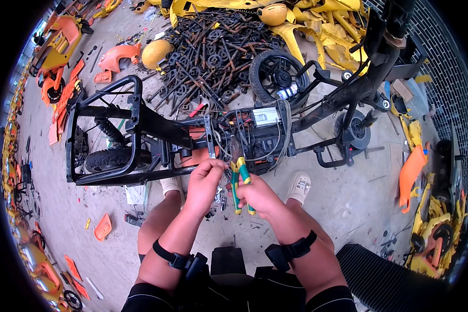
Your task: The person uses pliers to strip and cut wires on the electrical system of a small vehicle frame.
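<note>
A pair of pliers (pixel 243 170) with green and yellow handles is in my right hand (pixel 259 196), the fingers wrapped round the grips. Its jaws point away from me, in among the wires (pixel 224 143) at the middle of a stripped black scooter frame (pixel 164 127). Just left of the pliers, my left hand (pixel 205 179) is closed in a pinch at the frame's near edge. Whatever lies between those fingertips is too small to make out. Beyond the pliers, a silver box (pixel 265 116) sits among cables in the frame's middle section.
Behind the frame rises a heap of rusty metal parts (pixel 213 57), with a loose wheel (pixel 278 78) at its right. Yellow body panels (pixel 327 28) are piled at the back. An orange panel (pixel 413 177) lies at right, a black ribbed mat (pixel 385 273) at lower right.
</note>
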Tool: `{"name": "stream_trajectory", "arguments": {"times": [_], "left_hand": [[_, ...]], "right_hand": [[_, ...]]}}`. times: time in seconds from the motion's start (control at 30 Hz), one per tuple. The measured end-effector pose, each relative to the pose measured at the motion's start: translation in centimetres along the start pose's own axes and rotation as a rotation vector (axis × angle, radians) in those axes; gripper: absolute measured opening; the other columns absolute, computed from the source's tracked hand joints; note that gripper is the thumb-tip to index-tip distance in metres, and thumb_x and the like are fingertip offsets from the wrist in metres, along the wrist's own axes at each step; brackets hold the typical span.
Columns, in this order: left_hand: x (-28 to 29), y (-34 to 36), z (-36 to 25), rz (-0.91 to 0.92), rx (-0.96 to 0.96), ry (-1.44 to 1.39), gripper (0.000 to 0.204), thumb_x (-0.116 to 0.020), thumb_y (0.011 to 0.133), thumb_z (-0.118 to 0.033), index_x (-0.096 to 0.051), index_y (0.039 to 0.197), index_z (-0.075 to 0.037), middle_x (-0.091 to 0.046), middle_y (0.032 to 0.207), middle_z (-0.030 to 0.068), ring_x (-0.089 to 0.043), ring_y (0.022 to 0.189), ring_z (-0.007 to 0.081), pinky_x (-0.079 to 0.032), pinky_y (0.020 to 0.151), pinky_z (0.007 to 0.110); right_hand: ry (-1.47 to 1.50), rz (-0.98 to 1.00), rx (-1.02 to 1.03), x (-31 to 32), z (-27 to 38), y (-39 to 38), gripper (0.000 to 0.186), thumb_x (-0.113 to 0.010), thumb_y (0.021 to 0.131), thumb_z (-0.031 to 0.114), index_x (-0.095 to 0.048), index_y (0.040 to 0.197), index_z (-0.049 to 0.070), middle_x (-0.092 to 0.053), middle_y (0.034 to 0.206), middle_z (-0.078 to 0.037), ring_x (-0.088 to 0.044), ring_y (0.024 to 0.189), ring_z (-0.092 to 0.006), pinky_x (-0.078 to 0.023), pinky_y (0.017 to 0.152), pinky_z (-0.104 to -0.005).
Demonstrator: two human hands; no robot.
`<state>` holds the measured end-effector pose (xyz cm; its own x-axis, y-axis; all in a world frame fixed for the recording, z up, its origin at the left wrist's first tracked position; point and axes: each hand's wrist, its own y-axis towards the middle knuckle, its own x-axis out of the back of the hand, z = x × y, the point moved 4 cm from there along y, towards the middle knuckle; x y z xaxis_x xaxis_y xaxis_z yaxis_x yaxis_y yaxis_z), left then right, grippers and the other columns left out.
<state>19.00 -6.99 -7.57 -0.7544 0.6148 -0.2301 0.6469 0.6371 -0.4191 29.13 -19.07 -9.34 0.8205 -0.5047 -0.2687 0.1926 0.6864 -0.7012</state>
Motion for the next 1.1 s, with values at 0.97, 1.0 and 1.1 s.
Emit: {"name": "stream_trajectory", "arguments": {"times": [0.97,1.0,1.1], "left_hand": [[-0.23,0.35,0.07,-0.051,-0.006,0.033,0.017,-0.062,0.104,-0.020,-0.068,0.101,-0.003,-0.068,0.097,-0.0006,-0.056,0.089,0.0053,-0.045,0.082,0.025],[-0.27,0.32,0.03,-0.051,-0.005,0.037,0.017,-0.062,0.104,-0.019,-0.068,0.101,-0.004,-0.068,0.097,-0.0006,-0.056,0.089,0.0052,-0.045,0.082,0.024],[-0.35,0.28,-0.11,-0.045,-0.009,0.050,0.016,-0.062,0.104,-0.018,-0.067,0.100,-0.004,-0.067,0.095,-0.0008,-0.056,0.088,0.0049,-0.045,0.081,0.024]], "right_hand": [[-0.049,-0.014,-0.015,-0.04,0.33,0.05,0.039,-0.055,0.079,-0.003,-0.052,0.118,-0.001,-0.064,0.112,-0.012,-0.065,0.097,-0.0213,-0.055,0.065,-0.0321],[-0.059,-0.014,-0.016,-0.04,0.25,0.14,0.039,-0.055,0.080,-0.002,-0.052,0.118,-0.001,-0.064,0.112,-0.012,-0.065,0.097,-0.0212,-0.055,0.065,-0.0321],[-0.065,-0.010,-0.013,-0.02,0.21,0.20,0.039,-0.055,0.080,-0.002,-0.052,0.118,-0.001,-0.064,0.111,-0.011,-0.065,0.096,-0.0208,-0.055,0.064,-0.0319]]}}
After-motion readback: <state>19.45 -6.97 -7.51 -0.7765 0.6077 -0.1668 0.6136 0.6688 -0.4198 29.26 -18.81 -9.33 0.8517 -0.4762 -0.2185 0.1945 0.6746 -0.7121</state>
